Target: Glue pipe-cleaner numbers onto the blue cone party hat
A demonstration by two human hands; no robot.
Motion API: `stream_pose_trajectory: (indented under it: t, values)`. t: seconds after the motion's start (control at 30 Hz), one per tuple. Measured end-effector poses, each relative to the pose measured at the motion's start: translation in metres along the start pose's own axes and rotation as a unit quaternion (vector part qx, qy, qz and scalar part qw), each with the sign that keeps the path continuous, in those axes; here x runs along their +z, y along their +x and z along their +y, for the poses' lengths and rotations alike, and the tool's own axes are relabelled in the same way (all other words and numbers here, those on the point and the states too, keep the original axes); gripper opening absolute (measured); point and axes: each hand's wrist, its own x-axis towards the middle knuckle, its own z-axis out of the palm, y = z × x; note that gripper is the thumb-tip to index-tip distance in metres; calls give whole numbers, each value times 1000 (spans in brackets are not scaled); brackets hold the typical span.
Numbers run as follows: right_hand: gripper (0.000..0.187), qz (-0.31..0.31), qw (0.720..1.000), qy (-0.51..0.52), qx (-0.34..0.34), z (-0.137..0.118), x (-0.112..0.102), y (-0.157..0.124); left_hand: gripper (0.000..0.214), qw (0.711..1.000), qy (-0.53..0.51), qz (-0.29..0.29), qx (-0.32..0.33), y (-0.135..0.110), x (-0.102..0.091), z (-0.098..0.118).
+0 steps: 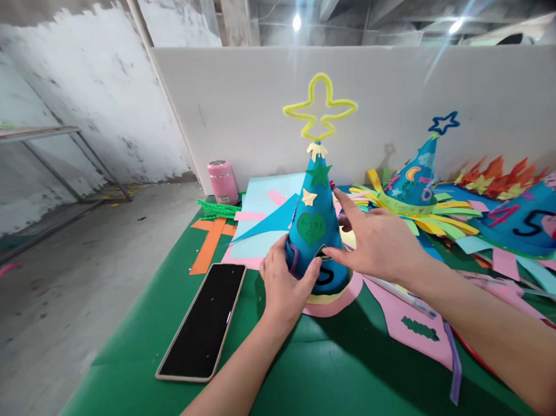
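Note:
A blue cone party hat (314, 243) stands upright in front of me, with a pink and cream brim. It carries a green heart (311, 228), a green star, a cream star, and a black numeral (323, 274) low on the front. A yellow pipe-cleaner shape (321, 105) rises from its tip. My left hand (285, 283) curls around the lower left side, thumb on the front by the numeral. On the right side, my right hand (378, 239) grips the cone, its thumb pressing beside the numeral and its index finger higher up. Some of its fingers are hidden.
A phone (204, 322) lies on the green table (127, 361) at left. Behind are a pink jar (222, 181), green pipe cleaners (219, 210) and orange strips (207, 247). Two decorated hats (411, 184) and pink foam scraps (412, 325) lie right. A white panel (234, 110) stands behind.

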Motion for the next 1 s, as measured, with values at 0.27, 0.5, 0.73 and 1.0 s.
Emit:
stream_pose_trajectory:
  t: [0.27, 0.5, 0.73, 1.0]
  values:
    - [73, -13, 998, 35, -50, 7, -4, -2, 56, 1000, 3, 3, 3, 0, 0, 0]
    - [52, -45, 973, 218, 56, 20, -4, -10, 56, 1000, 7, -3, -13, 1, -1, 4]
    - [66, -48, 922, 374, 88, 20, 21, -27, 59, 1000, -16, 0, -20, 1, -1, 0]
    - [67, -19, 901, 417, 121, 14, 42, -27, 60, 999, -35, 1, -25, 3, 2, -2]
